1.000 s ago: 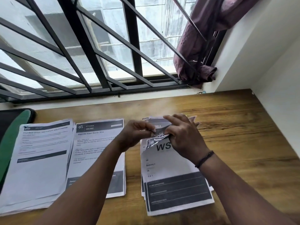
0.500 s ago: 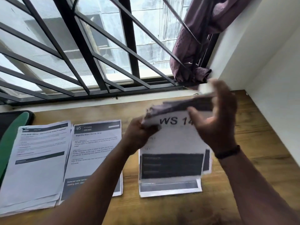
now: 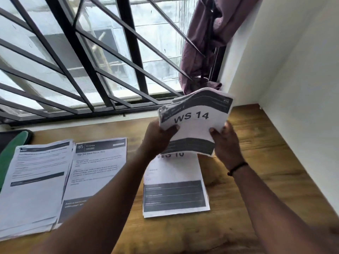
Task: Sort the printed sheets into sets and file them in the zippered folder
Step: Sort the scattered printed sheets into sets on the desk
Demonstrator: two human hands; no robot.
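A curved bundle of printed sheets point(image 3: 195, 123), top page reading "WS 14", is raised above the wooden table. My left hand point(image 3: 158, 138) grips its left edge, thumb on top. My right hand point(image 3: 224, 142) grips its lower right edge. Under the bundle a few sheets point(image 3: 174, 191) headed "WS 10" lie flat on the table. Two other piles lie to the left: a "KITCHEN" pile point(image 3: 97, 167) and a text-page pile point(image 3: 34, 186). The zippered folder point(image 3: 12, 143), black with green, shows partly at the far left edge.
The wooden table point(image 3: 256, 162) meets a white wall on the right and a barred window point(image 3: 91, 61) at the back. A purple curtain point(image 3: 205, 43) hangs bunched in the back right corner.
Both hands have lifted most of the right-hand pile off the table and raised it towards the window. A few sheets stay behind, now showing "WS 10".
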